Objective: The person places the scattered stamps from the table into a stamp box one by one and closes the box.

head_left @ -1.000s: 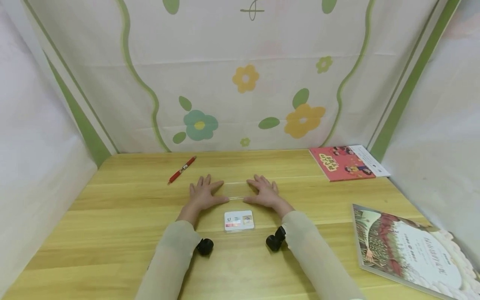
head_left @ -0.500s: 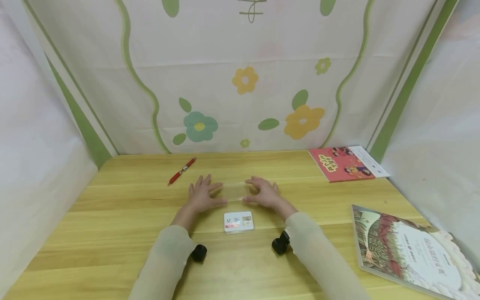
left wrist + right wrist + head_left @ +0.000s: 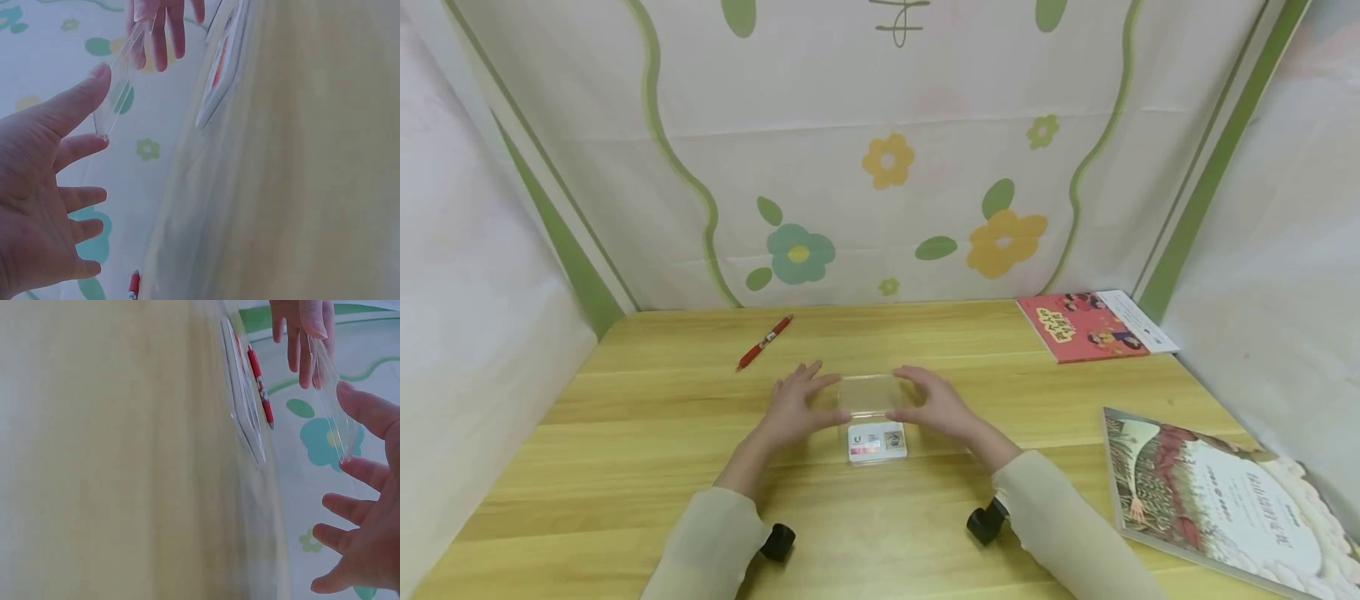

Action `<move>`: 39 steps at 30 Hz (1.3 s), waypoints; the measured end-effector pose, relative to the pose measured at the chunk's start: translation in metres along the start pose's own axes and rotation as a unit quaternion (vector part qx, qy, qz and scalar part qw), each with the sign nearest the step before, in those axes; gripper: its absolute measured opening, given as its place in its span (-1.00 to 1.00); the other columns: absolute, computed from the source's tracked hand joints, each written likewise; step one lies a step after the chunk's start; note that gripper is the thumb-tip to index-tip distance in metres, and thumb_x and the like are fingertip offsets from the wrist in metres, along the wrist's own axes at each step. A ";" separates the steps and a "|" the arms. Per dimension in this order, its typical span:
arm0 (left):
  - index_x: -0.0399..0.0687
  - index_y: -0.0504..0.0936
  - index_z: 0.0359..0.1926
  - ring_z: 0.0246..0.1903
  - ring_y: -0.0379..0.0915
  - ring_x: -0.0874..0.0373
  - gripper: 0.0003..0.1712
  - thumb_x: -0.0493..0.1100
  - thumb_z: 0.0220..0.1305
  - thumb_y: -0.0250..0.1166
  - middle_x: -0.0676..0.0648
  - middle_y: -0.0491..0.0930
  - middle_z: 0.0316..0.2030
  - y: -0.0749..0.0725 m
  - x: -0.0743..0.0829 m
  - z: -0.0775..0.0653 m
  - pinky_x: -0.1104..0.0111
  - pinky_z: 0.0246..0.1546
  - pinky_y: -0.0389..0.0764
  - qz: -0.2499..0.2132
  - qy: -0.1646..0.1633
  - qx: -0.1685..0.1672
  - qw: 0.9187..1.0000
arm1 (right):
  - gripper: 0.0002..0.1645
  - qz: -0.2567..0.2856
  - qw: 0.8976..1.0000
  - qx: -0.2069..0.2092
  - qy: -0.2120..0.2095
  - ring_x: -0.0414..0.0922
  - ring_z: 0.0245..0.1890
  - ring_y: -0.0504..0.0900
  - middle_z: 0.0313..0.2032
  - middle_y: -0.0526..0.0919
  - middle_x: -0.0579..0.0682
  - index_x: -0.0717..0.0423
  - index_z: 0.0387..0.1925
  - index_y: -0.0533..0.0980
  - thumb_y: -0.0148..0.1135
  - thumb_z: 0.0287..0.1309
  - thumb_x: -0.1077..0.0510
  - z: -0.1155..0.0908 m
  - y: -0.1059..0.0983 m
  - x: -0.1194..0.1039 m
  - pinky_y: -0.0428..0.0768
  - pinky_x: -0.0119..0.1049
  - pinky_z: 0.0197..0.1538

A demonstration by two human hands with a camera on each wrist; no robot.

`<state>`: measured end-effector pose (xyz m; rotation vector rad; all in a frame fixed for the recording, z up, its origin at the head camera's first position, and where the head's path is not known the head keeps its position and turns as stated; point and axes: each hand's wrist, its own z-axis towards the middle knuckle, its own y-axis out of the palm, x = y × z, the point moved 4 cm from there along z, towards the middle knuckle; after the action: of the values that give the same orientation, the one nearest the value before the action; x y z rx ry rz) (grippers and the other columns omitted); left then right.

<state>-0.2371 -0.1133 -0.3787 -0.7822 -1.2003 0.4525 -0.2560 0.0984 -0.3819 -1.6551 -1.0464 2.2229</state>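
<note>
A clear plastic lid-like cover (image 3: 869,395) is held level above the table, one end in each hand. My left hand (image 3: 788,412) pinches its left end between thumb and forefinger, the other fingers spread. At the opposite end my right hand (image 3: 942,407) grips it the same way. In the left wrist view the cover (image 3: 120,94) shows as a thin transparent shell raised off the table. Just below and nearer me lies a flat white rectangular piece (image 3: 877,443) with small printed labels and a clear edge. The right wrist view shows this piece (image 3: 240,394) edge-on.
A red pen (image 3: 764,342) lies on the wooden table (image 3: 587,467) at the back left. The back right corner holds a red booklet (image 3: 1086,327), and a larger picture book (image 3: 1225,500) lies at the front right. Printed fabric (image 3: 820,167) rises behind the table.
Both hands have lifted the clear cover off the table and drawn it toward me, close to the white piece. The forearms have spread outward. The white piece, pen and books have stayed put.
</note>
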 end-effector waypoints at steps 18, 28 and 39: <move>0.02 0.42 0.08 0.19 -0.16 -0.23 -0.24 0.26 -0.16 0.27 -0.26 0.18 0.16 0.032 -0.007 -0.035 -0.19 0.01 -0.33 -0.009 0.007 0.025 1.000 | -0.17 -0.042 0.999 0.017 -0.020 0.03 0.12 0.22 0.09 0.35 0.06 0.11 0.07 0.36 0.36 -0.31 -0.12 -0.034 0.020 0.015 -0.18 0.16 0.11; 0.06 0.48 0.02 0.18 -0.14 -0.22 -0.25 0.35 -0.19 0.22 -0.23 0.21 0.15 0.045 -0.009 -0.037 -0.17 0.02 -0.32 0.052 0.017 0.035 0.998 | -0.21 -0.096 0.994 0.030 -0.044 0.07 0.12 0.20 0.07 0.36 0.06 0.04 0.02 0.41 0.36 -0.34 -0.17 -0.039 0.023 0.025 -0.22 0.18 0.10; 0.08 0.47 0.03 0.19 -0.16 -0.20 -0.25 0.35 -0.19 0.22 -0.21 0.19 0.16 0.045 -0.009 -0.036 -0.16 0.03 -0.31 0.071 0.011 0.027 0.997 | -0.21 -0.136 0.989 0.025 -0.054 0.05 0.13 0.18 0.09 0.34 0.04 0.06 0.01 0.42 0.34 -0.34 -0.20 -0.039 0.025 0.024 -0.21 0.17 0.10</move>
<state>-0.2018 -0.1007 -0.4234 -0.8273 -1.1115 0.5901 -0.2238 0.1090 -0.4207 -1.2971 -1.1549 2.1571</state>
